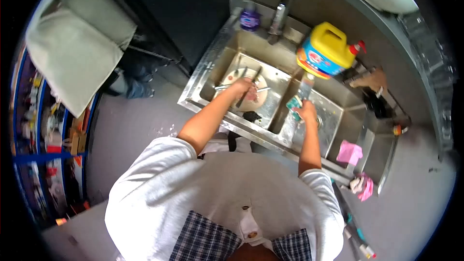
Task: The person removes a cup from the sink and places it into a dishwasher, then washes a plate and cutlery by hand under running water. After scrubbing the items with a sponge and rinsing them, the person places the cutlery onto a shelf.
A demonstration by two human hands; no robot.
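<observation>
My left hand (pixel 243 86) is over the left sink basin, its fingers closed on a long dark utensil (pixel 241 100) that looks like a knife. Under it, a pale round plate (pixel 261 102) lies in the basin with several pieces of cutlery (pixel 237 73) and reddish bits on it. A dark clump (pixel 251 116) rests on the basin floor beside the plate. Above the right basin, my right hand (pixel 308 112) grips a green and pale sponge (pixel 293 103). The fingers of both hands are partly hidden.
Behind the double steel sink (pixel 200 79) stand a purple bottle (pixel 250 19), a faucet (pixel 280 18) and a large yellow jug (pixel 325 50). Pink cloths (pixel 349 152) lie at the right end. To the left are a grey-green folding chair (pixel 79 38) and blue-framed shelves (pixel 43 157).
</observation>
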